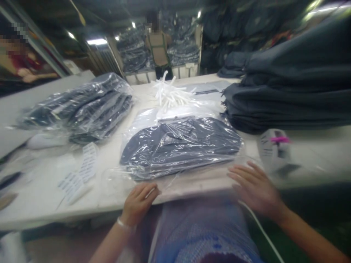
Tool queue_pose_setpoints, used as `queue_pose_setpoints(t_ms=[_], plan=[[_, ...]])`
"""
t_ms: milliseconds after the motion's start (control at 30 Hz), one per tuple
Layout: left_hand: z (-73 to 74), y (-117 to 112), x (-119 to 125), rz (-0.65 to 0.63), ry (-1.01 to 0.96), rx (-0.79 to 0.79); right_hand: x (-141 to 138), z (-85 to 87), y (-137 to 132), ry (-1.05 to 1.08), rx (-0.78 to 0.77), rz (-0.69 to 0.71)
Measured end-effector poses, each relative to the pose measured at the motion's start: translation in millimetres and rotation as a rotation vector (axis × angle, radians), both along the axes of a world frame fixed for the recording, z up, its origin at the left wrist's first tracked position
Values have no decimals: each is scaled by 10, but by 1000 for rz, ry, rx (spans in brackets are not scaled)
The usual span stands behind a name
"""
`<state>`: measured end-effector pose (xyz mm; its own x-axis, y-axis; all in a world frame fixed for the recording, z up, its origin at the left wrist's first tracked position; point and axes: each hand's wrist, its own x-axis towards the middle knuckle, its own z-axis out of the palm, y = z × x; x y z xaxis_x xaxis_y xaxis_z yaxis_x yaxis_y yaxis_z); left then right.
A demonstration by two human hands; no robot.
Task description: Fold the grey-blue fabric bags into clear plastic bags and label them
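A folded dark grey garment lies flat inside a clear plastic bag [183, 144] on the table in front of me. The bag's loose, see-through flap reaches toward the table's near edge. My left hand [139, 202] is at that edge, fingers curled in a pinch on the flap's near side; the exact grip is partly hidden. Over the flap's right end, my right hand [255, 188] rests with its fingers stretched out and apart, slightly blurred. A hanger-like bar shows at the far side of the bag.
Bagged dark garments [90, 104] lie at the left, near label sheets [82, 171]. A tall stack of dark garments [287, 95] fills the right, behind a small box [274, 149] with something pink. White strips [171, 93] are heaped behind the bag. Two people are farther back.
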<state>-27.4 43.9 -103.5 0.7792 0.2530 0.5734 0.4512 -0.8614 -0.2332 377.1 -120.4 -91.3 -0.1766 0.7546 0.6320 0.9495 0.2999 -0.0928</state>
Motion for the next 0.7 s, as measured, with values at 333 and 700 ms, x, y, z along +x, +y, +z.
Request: queue_pose_setpoints(t_ms=[333,700], plan=[[-237,-153,76,-27,144,-231,-1345,266,1561,-24,-338,176],[-563,-211,18,-88,-7,-273,-1753,-300,1894,-87,-177,95]])
